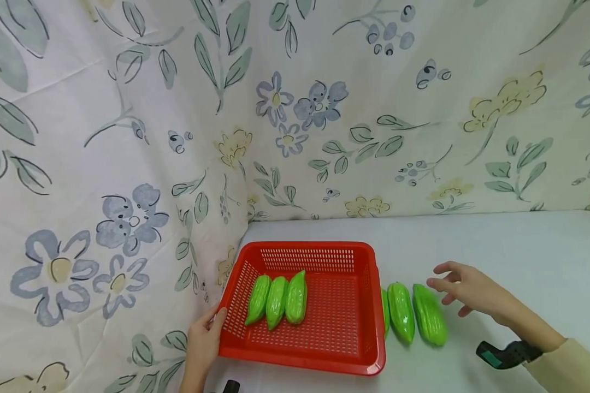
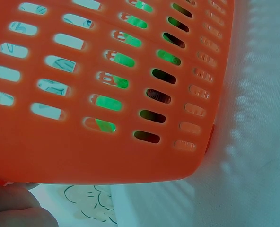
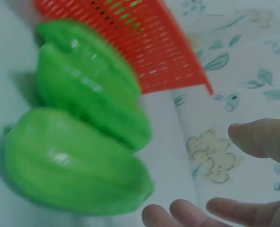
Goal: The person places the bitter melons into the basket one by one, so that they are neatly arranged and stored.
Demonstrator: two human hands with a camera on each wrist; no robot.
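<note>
A red plastic basket (image 1: 341, 338) with slotted walls stands on the white table. My left hand (image 1: 204, 338) grips its left rim; the left wrist view shows the basket wall (image 2: 83, 161) close up, with fingertips (image 2: 17, 210) below its edge. Three glossy green ridged gourds (image 1: 276, 303) lie side by side toward the basket's left. Along its right outer side are a gourd (image 1: 401, 314), another rightmost gourd (image 1: 430, 316), and a third partly hidden by the rim. My right hand (image 1: 472, 289) hovers just right of the rightmost gourd, fingers spread and holding nothing.
Floral curtain (image 1: 373, 109) hangs behind the table and along its left side, close to the basket. The white tabletop (image 1: 521, 256) extends to the right. A dark band with a teal patch (image 1: 508, 353) sits on the right wrist, beside a beige sleeve.
</note>
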